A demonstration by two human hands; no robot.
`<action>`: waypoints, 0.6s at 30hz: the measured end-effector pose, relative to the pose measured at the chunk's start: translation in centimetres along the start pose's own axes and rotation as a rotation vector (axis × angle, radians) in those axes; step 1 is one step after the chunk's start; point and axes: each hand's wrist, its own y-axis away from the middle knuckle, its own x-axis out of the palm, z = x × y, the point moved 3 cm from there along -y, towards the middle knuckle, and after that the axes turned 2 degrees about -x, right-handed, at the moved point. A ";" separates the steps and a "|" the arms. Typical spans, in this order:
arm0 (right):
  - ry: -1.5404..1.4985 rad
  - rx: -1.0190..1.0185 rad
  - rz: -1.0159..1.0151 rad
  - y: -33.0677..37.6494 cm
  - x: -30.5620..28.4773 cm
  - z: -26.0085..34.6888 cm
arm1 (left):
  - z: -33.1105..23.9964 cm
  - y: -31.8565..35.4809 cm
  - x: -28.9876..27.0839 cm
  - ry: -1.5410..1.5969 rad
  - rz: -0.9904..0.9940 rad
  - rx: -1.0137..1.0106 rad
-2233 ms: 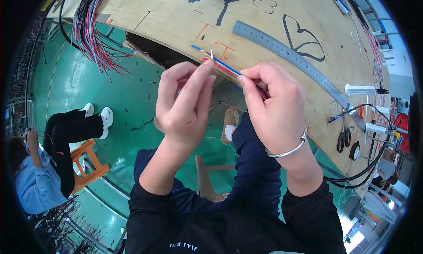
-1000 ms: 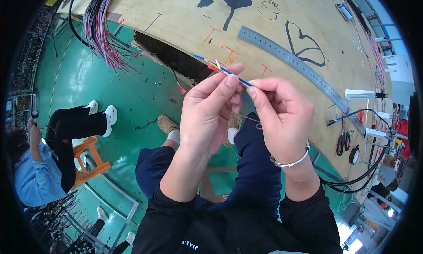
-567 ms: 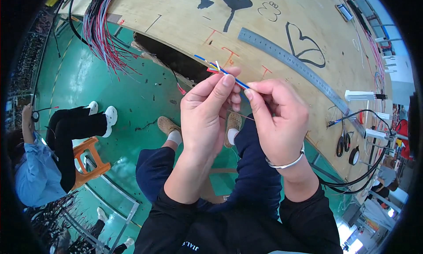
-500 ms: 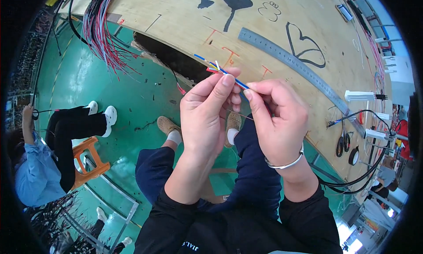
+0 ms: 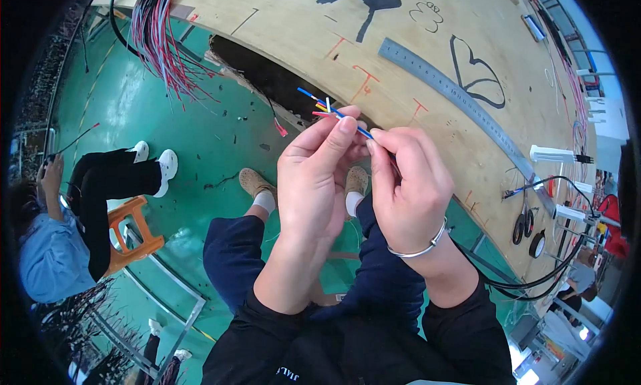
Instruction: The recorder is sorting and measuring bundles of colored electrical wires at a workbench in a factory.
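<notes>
Left hand (image 5: 310,168): you pinched the wires (image 5: 336,111) near their tips (image 5: 305,93).
Right hand (image 5: 414,188): you gripped them farther along.
Wires: near the tabletop (image 5: 300,38) edge, seemingly gathered.
Tips: left splayed, uneven.

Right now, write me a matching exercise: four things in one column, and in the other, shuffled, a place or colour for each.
Things:
1. coloured wires
2. metal ruler
3. plastic stool
4. scissors

Places or colours:
A. silver-grey, marked with a scale
B. on the wooden tabletop, next to the black tape roll
C. held by the left hand and right hand
D. orange

Pairs: 1-C, 2-A, 3-D, 4-B
</notes>
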 end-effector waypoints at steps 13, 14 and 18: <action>0.034 -0.063 0.000 -0.2 0.1 -0.5 | 0.5 -0.8 -0.4 0.107 0.023 -0.054; 0.033 -0.063 0.002 -0.2 0.2 -0.5 | 0.6 -0.9 -0.6 0.108 0.021 -0.054; 0.061 -0.055 0.030 -0.2 0.3 -0.5 | 0.8 -1.2 -0.7 0.078 -0.020 -0.026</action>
